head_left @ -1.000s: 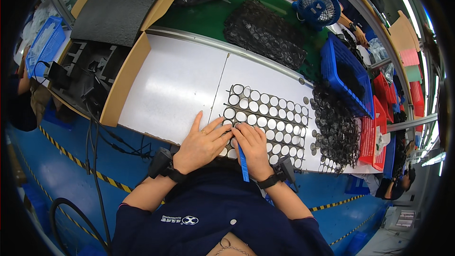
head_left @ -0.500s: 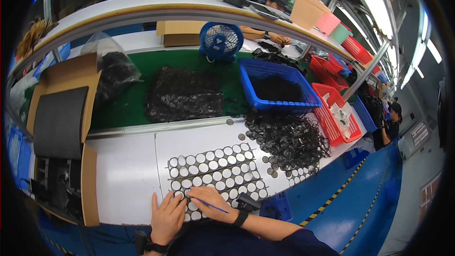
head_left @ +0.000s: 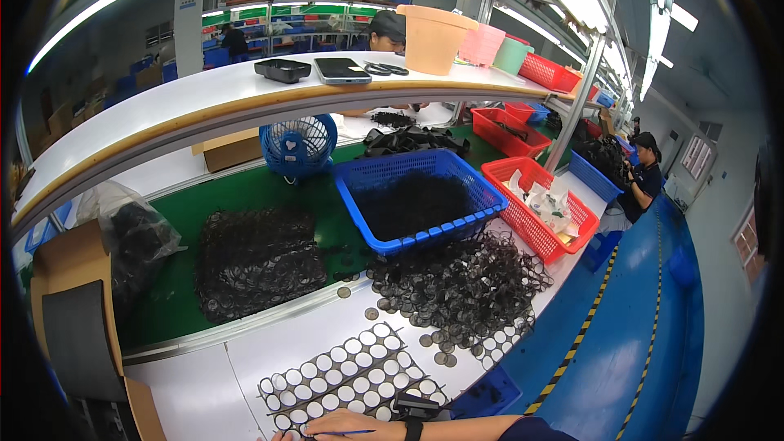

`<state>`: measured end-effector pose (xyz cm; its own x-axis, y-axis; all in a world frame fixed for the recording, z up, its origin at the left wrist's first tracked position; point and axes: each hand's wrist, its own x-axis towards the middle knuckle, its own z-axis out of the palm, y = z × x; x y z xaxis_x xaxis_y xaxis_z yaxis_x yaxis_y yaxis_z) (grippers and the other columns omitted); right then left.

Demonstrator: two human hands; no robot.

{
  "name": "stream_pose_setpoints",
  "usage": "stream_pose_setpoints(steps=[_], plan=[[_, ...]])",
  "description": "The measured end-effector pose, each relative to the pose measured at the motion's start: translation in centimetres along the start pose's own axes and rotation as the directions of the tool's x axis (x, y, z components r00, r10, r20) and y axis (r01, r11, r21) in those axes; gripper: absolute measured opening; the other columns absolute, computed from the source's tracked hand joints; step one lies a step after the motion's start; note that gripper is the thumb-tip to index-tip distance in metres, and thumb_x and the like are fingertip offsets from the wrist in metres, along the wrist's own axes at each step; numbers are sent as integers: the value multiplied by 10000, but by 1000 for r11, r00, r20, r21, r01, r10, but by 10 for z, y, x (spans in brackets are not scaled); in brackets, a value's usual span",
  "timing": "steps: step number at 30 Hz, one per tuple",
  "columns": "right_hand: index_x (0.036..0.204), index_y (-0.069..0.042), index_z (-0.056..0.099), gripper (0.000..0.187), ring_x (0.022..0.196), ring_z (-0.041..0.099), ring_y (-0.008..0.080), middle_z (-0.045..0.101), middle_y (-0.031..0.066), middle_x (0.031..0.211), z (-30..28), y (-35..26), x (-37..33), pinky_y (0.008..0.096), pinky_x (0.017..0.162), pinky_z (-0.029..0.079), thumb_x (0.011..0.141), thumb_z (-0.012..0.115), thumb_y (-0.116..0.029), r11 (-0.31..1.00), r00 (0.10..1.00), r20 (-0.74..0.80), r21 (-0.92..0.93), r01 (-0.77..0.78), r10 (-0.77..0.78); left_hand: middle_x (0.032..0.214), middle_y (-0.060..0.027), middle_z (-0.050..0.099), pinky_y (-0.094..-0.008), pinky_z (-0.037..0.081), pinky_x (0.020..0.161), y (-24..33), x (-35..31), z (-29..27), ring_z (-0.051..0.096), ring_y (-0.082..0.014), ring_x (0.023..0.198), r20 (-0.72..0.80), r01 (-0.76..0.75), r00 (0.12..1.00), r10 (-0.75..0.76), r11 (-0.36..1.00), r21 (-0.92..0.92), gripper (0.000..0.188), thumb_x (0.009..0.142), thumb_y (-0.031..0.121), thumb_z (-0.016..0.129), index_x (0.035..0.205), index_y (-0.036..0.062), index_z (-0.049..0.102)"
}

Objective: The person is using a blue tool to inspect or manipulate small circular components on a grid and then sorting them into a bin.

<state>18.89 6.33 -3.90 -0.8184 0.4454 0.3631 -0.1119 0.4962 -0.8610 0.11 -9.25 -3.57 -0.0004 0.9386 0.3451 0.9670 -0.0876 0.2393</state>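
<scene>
At the lower edge, my right hand (head_left: 351, 421) is closed round a thin blue pen-like stick (head_left: 347, 432), over the near rows of white round discs (head_left: 371, 398). These discs sit in black strip frames on the white table (head_left: 180, 384). Only fingertips of my left hand (head_left: 282, 436) show beside the right; the rest is cut off, so its grip is hidden. Beyond the discs to the right lies a heap of black rings and round dark pieces (head_left: 457, 286). Some loose dark discs (head_left: 441, 358) lie at its near side.
A blue basket (head_left: 367, 237) of black material and a red basket (head_left: 584, 233) stand behind the heap. Left are a stack of black mesh pieces (head_left: 261, 265), a plastic bag (head_left: 135, 237) and an open carton (head_left: 73, 269). A blue fan (head_left: 298, 147) sits under the shelf (head_left: 204, 90). Co-workers are beyond.
My view has tilted up and to the right, so the table and both hands sit lower in the picture. The left hand has mostly left the view. The right still holds the stick.
</scene>
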Motion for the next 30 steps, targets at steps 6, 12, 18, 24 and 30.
stream_pose_setpoints(steps=[6, 12, 18, 24, 30], plan=[[1212, -5, 680, 268, 1132, 643, 314, 687, 150, 1201, -2, 0, -1, 424, 932, 532, 975, 641, -125, 1000, 1000, 27, 23, -7, 6, 1376, -114, 608, -539, 359, 1130, 15, 3, -21, 549, -279, 1316, 125, 116, 986, -113, 993, -17, 453, 899, 106, 646, 1350, 97, 611], [1120, -22, 716, 207, 876, 707, 317, 740, 147, 988, -13, -18, 17, 395, 756, 572, 946, 693, -133, 1000, 999, -40, -2, -1, 0, 1432, -139, 561, -594, 338, 1127, 5, -2, -9, 506, -313, 1365, 39, 38, 999, -37, 999, -33, 469, 938, 181, 589, 1397, 90, 573], [1129, -22, 709, 214, 922, 722, 313, 743, 166, 1028, -27, -37, 28, 397, 789, 581, 985, 645, -167, 998, 995, 76, -4, -66, 66, 1410, -159, 575, -605, 355, 1109, 8, -2, -10, 530, -325, 1330, 19, 36, 999, -36, 999, 22, 488, 956, 208, 565, 1421, 61, 555], [1140, 52, 679, 260, 1010, 680, 315, 724, 158, 1112, -11, -11, 17, 395, 858, 521, 999, 607, -154, 998, 999, 3, 59, 39, -39, 1316, -142, 647, -567, 379, 1099, 12, 6, -10, 588, -317, 1270, -111, 44, 993, -44, 999, -5, 374, 951, 140, 584, 1312, 60, 642], [1128, 47, 681, 249, 994, 681, 320, 720, 165, 1102, -13, -14, 18, 395, 851, 523, 997, 603, -150, 993, 998, 56, 113, -31, 24, 1287, -150, 663, -569, 387, 1095, 14, 4, -7, 607, -329, 1247, -145, 56, 988, -55, 998, 2, 345, 929, 109, 602, 1264, 48, 659]])
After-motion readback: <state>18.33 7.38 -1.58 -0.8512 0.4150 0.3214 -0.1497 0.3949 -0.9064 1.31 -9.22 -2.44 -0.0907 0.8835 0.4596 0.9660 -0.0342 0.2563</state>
